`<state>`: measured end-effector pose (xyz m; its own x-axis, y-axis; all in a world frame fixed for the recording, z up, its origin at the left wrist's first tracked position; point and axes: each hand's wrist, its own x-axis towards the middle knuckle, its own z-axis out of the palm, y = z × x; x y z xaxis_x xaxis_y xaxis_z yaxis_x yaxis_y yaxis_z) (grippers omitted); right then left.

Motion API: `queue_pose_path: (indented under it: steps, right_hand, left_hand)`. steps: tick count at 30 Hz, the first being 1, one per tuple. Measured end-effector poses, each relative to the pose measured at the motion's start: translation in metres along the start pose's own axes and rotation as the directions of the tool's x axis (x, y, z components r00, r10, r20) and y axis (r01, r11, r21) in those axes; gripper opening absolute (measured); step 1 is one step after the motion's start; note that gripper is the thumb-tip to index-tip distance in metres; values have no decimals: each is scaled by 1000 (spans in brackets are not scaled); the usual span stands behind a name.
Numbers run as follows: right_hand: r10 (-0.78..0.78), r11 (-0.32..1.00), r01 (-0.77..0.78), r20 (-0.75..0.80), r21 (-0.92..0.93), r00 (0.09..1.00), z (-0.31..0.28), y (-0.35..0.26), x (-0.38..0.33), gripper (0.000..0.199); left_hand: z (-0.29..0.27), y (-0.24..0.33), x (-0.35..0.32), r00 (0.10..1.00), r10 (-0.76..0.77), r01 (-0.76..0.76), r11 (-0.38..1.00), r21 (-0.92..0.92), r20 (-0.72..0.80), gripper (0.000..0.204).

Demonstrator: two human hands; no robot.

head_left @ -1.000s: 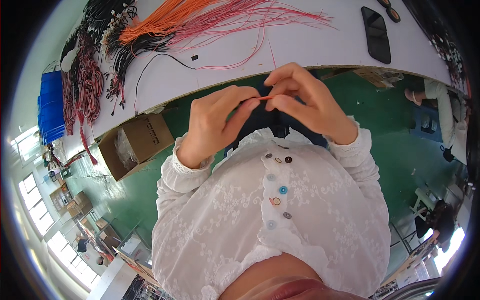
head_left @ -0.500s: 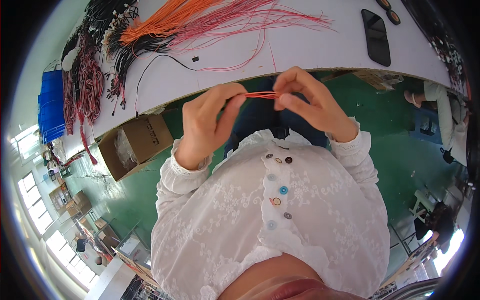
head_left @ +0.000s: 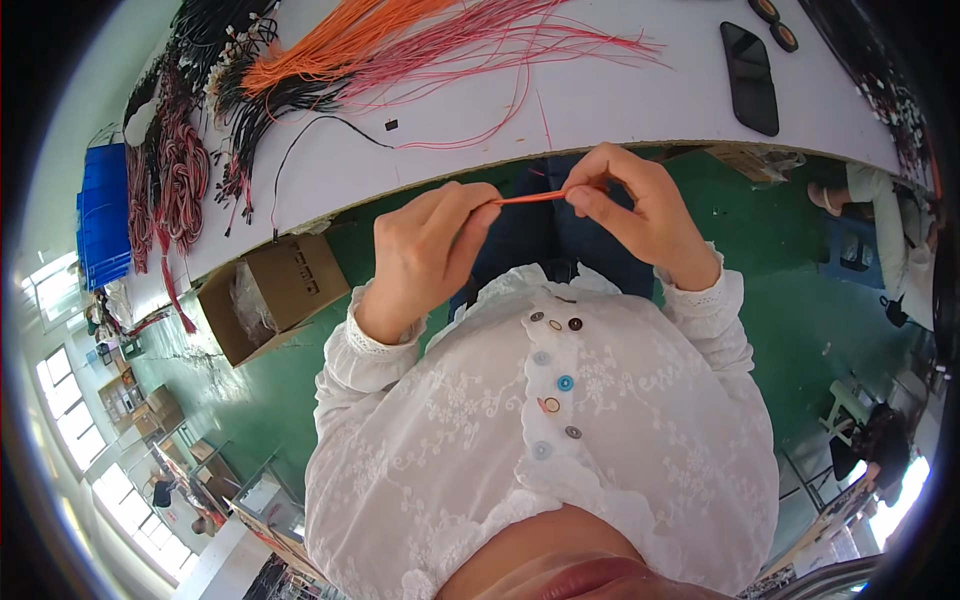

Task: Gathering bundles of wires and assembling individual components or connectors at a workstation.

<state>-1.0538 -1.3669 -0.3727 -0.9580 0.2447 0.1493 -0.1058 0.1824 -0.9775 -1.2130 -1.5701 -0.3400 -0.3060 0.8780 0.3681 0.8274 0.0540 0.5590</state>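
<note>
A short bundle of orange-red wires is stretched between my two hands, just off the table's near edge. My left hand pinches one end between thumb and fingers. The other end is pinched by my right hand, thumb against forefinger. Between them the strands lie close together, nearly as one strip. Both wire ends are hidden in my fingers. Beyond my hands, a single red and black wire lies curved along the table, with a small black connector near it.
On the white table lie orange wires, pink-red wires and coiled cable bundles. A black phone rests at the right. Blue bins stand at the left. Below the edge is an open cardboard box.
My right thumb and fingers have closed on the wires, and the loose strands between my hands have drawn together. Both hands have shifted slightly toward my body.
</note>
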Motion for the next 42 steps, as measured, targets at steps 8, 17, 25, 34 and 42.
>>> queue_pose_path:
  steps: [8,17,25,34,42]
  right_hand:
    - [73,984,-75,13,164,997,6,-10,7,14]
    - [-57,988,53,-22,-145,998,10,-17,16,7]
    - [-85,984,80,-24,-159,996,4,-22,6,7]
    - [-80,997,80,29,14,996,7,-17,16,9]
    - [-4,1000,4,37,-3,999,-9,-2,0,12]
  left_hand:
    - [2,2,4,999,11,-11,1000,-17,35,11]
    - [1,9,10,992,69,-82,989,122,106,19]
    - [4,4,9,997,73,-73,993,-92,-2,22]
    - [28,1,18,995,-92,97,860,-501,35,25]
    - [17,-6,9,934,-245,354,739,-573,262,16]
